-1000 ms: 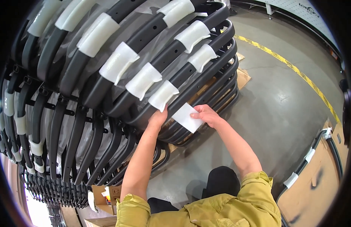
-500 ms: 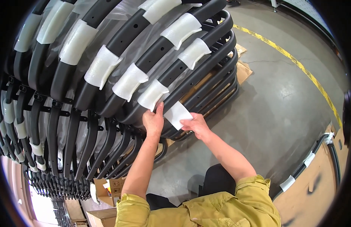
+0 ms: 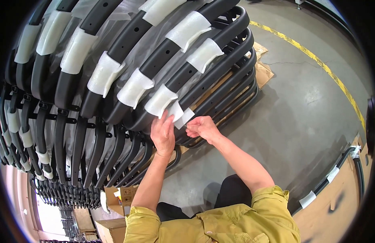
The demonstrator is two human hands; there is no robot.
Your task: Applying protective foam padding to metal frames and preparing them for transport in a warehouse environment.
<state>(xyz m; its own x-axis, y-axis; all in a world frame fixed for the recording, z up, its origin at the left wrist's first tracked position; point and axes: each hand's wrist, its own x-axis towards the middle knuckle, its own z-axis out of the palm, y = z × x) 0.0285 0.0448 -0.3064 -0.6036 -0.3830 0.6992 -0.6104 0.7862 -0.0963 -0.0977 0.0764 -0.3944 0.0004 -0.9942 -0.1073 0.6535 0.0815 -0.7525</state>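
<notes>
Long black bent tubes (image 3: 153,60) lie side by side, many wearing white foam wraps. Around the nearest tube at the stack's front edge, a small white foam sheet (image 3: 184,118) is partly folded, with a loose flap toward my right hand. My left hand (image 3: 163,137) has its fingertips and thumb closed at the left edge of this sheet, against the tube. Just beside the flap, my right hand (image 3: 204,128) is pinched at the sheet's lower right edge; its fingertips partly hide what they grip. A finished foam wrap (image 3: 161,100) sits on the neighbouring tube, just above my left hand.
Clear plastic film (image 3: 157,38) lies between the tubes. Cardboard (image 3: 263,73) sticks out past the stack's right end. A yellow floor line (image 3: 304,50) curves along the right. Open cardboard boxes (image 3: 110,231) stand at lower left. A brown board (image 3: 329,214) with a padded black tube is at lower right.
The foam sheet, flat between my hands before, is now bent over the tube. My right hand has moved slightly left and up, and my left fingers have come onto the sheet's edge.
</notes>
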